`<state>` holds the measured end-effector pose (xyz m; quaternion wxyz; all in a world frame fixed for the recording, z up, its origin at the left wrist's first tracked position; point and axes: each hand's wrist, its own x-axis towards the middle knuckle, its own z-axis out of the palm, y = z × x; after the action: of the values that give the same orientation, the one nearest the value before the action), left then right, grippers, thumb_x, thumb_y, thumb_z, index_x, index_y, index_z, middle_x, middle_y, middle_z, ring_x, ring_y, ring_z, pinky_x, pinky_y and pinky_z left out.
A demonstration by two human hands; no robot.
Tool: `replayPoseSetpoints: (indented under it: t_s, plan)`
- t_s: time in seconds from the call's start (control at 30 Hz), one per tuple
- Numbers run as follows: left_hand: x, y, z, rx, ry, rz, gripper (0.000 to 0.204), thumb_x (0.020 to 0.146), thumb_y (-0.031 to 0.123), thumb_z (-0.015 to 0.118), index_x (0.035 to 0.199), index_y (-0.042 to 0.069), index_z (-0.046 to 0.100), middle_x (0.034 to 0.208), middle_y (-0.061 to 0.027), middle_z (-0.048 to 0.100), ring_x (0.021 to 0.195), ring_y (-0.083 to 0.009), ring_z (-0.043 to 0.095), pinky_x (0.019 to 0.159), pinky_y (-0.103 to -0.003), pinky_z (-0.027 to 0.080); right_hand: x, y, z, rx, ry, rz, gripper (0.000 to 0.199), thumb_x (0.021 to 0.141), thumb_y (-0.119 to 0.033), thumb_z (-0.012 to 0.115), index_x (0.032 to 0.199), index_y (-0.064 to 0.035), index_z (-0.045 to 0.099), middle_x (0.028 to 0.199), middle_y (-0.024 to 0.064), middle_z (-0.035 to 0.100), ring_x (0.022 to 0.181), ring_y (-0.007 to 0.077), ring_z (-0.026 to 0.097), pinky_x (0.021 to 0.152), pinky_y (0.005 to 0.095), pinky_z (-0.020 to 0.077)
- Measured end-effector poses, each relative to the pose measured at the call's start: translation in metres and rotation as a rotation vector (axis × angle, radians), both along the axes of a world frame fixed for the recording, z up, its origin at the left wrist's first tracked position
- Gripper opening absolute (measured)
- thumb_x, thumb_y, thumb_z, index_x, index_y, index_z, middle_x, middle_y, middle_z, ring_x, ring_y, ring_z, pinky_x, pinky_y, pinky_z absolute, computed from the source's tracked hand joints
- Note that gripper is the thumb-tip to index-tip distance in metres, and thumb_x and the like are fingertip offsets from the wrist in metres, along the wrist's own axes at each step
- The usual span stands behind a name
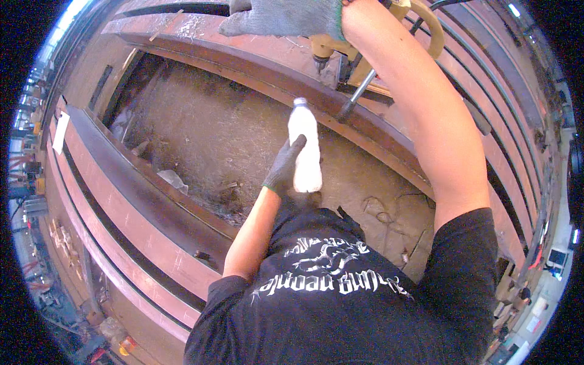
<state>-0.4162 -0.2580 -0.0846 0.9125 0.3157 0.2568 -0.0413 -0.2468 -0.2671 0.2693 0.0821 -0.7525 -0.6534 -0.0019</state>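
My left hand (285,163) is closed around the side of a white plastic bottle (305,151), the thumb laid along its near flank and the other fingers mostly hidden behind it. I have it by the body, below the shoulder, which leaves the neck and the bluish cap (300,102) uncovered; I take that as a grip that steadies the bottle without covering its top. The bottle is in front of my chest, its neck pointing away from me and its base near my black T-shirt (334,322), likely because a bent elbow carries it easily there. It shows over the dirt floor (207,115) of the gap between the steel beams, seemingly clear of their edges.

My right hand (283,17), in a grey knit glove with a green cuff, reaches far forward over the upper steel beam (255,64). Its fingers point left and I see nothing in it, but the upper edge cuts it off, so I cannot tell whether it is open or closed on something. The raised forearm (432,115) partly covers a yellow machine (325,47) by that beam; a metal rod with a dark, brush-like end (347,111) slants down beside it.

On my left, more steel beams (146,234) lie side by side with dark gaps between them, probably spaced so each stays reachable. A white tag (61,132) sits at their far end, perhaps to mark them.
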Motion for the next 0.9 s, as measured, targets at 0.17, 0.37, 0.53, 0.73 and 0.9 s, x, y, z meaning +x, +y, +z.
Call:
replayPoseSetpoints:
  t_s: [0.17, 0.37, 0.53, 0.73, 0.9]
  plan:
    - [0.004, -0.016, 0.013, 0.174, -0.012, -0.127, 0.062, 0.100, 0.050, 0.065, 0.136, 0.001, 0.053, 0.101, -0.0122, 0.070, 0.085, -0.0232, 0.073, 0.074, -0.039, 0.063, -0.004, 0.005, 0.006, -0.088, 0.099, -0.077, 0.050, 0.103, -0.039, 0.050, 0.115, 0.0014, 0.076, 0.111, 0.0200, 0.076, 0.101, 0.0293, 0.072, 0.097, 0.0422, 0.0538]
    - [0.009, -0.011, -0.001, 0.153, 0.027, -0.141, 0.061, 0.101, 0.054, 0.064, 0.130, 0.000, 0.057, 0.099, -0.0120, 0.071, 0.081, -0.0219, 0.073, 0.072, -0.037, 0.062, -0.005, 0.010, 0.008, -0.120, 0.156, -0.047, 0.049, 0.103, -0.038, 0.052, 0.118, 0.0031, 0.075, 0.115, 0.0216, 0.075, 0.106, 0.0288, 0.071, 0.100, 0.0407, 0.0520]
    - [0.019, -0.014, -0.010, 0.025, -0.017, -0.191, 0.062, 0.100, 0.054, 0.065, 0.130, 0.000, 0.057, 0.098, -0.0128, 0.071, 0.081, -0.0221, 0.073, 0.072, -0.037, 0.062, -0.009, 0.001, 0.015, -0.131, 0.201, -0.192, 0.049, 0.103, -0.039, 0.054, 0.120, 0.0022, 0.074, 0.114, 0.0206, 0.075, 0.106, 0.0276, 0.071, 0.100, 0.0422, 0.0515]
    - [0.014, -0.004, -0.017, 0.019, 0.042, -0.201, 0.063, 0.100, 0.054, 0.066, 0.130, -0.001, 0.058, 0.099, -0.0133, 0.072, 0.081, -0.0223, 0.073, 0.072, -0.037, 0.062, -0.015, 0.001, 0.019, -0.149, 0.278, -0.130, 0.052, 0.104, -0.043, 0.054, 0.120, 0.0027, 0.073, 0.112, 0.0206, 0.075, 0.103, 0.0258, 0.071, 0.099, 0.0413, 0.0520]
    - [0.016, -0.005, -0.011, 0.060, 0.021, -0.233, 0.064, 0.099, 0.054, 0.066, 0.129, -0.002, 0.059, 0.100, -0.0133, 0.072, 0.081, -0.0223, 0.073, 0.072, -0.037, 0.062, -0.024, 0.006, 0.024, -0.219, 0.228, -0.310, 0.053, 0.104, -0.043, 0.053, 0.121, 0.0030, 0.073, 0.111, 0.0211, 0.074, 0.100, 0.0250, 0.071, 0.096, 0.0404, 0.0533]
